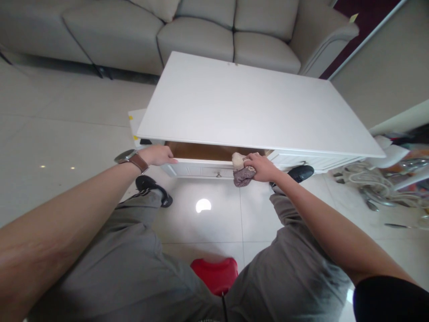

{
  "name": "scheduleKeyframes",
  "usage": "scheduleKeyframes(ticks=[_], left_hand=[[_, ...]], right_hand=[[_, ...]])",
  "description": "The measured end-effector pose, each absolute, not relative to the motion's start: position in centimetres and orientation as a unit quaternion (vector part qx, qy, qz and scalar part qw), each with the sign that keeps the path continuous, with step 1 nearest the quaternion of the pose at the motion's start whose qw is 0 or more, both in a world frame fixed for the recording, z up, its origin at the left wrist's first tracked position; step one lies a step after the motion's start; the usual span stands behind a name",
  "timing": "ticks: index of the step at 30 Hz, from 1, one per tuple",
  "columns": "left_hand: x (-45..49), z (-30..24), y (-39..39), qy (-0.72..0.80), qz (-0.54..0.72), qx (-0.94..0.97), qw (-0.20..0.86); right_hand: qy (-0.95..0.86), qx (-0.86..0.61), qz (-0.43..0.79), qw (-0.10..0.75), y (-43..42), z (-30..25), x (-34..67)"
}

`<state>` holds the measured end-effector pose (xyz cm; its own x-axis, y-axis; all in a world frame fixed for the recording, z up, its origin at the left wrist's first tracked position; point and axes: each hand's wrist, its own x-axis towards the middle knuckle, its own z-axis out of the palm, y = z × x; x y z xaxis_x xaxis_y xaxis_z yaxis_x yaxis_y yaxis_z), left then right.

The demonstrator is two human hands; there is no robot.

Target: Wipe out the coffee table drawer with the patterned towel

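Observation:
A white coffee table (248,100) stands in front of me with its drawer (201,169) pulled part way out, showing a brown wooden inside. My left hand (159,155), with a watch on the wrist, rests on the drawer's left front corner, fingers stretched flat. My right hand (261,167) is closed around a bundled beige and purplish cloth (240,170) at the drawer's front edge. A small metal knob (218,175) sits on the drawer front between my hands.
A grey sofa (208,31) stands behind the table. Cables and clutter (378,188) lie on the tiled floor at the right. I sit on a red stool (216,273), knees apart, black shoes (154,188) near the drawer.

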<state>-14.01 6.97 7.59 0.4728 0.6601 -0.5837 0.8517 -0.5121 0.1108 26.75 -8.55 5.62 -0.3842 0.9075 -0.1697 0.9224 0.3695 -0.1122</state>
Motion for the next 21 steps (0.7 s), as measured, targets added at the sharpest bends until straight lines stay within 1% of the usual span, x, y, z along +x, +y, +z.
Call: scheduleKeyframes(ticks=[21], left_hand=[[-14.1, 7.3, 6.9, 0.470, -0.238, 0.828, 0.195]], right_hand=[[0.825, 0.559, -0.073, 0.052, -9.3, 6.0, 25.5]])
